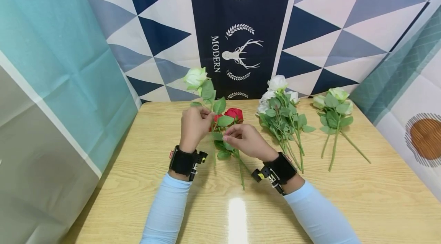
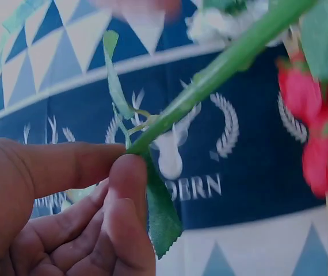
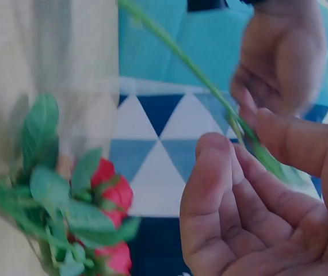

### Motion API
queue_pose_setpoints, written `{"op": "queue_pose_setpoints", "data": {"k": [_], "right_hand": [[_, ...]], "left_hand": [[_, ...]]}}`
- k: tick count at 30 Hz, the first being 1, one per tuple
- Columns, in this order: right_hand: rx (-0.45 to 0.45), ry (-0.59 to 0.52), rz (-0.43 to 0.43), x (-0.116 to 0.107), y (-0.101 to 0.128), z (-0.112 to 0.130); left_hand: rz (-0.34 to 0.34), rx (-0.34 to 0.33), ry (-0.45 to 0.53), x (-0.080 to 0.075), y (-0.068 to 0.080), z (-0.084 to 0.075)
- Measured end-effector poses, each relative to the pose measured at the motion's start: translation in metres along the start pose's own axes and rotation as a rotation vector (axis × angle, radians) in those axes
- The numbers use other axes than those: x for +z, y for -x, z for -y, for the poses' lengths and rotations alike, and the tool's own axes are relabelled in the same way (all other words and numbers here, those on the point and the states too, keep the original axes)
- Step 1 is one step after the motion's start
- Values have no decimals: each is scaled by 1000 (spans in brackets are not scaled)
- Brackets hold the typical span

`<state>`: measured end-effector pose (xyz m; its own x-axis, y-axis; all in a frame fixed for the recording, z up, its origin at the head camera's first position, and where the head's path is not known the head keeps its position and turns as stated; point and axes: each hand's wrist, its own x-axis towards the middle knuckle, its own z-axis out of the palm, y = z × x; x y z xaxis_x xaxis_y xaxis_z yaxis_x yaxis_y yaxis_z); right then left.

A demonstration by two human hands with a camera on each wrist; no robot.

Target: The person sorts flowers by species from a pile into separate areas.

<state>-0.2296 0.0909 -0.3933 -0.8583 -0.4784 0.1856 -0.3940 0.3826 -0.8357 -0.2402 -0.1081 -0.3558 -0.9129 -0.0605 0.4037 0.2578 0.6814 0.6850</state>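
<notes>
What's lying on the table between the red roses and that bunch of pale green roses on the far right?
A bunch of white roses lies between the red roses and the pale green bunch, seen in the head view.

Staged recording booth: wooden table [image 1: 344, 205] walled by hung printed cloths, "MODERN" deer banner [image 1: 237, 29] directly behind table.

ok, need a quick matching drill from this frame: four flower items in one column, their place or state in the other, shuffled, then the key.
Things:
1. pale green rose
2. red roses
3. white rose bunch
4. green-white bunch

Places or states:
A. lying on the table, farthest right
B. lifted off the table, stem pinched by the left hand
C. lying on the table between the red flowers and the rightmost bunch
D. just behind the right hand

Pairs: 1-B, 2-D, 3-C, 4-A
</notes>
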Motion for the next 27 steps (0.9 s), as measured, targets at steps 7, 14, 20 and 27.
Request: {"op": "queue_pose_setpoints", "data": {"k": [7,14,20,27], "right_hand": [[14,-88,2,19,-1,1],[4,-84,-18,25,-2,-7],[24,-125,-1,25,-2,-10],[54,-167,-14,24,-2,-13]], "left_hand": [[34,47,52,12,5,-11],[76,52,110,12,5,-8],[149,71,141,4,6,-9],[230,118,168,-6,7,-13]]}}
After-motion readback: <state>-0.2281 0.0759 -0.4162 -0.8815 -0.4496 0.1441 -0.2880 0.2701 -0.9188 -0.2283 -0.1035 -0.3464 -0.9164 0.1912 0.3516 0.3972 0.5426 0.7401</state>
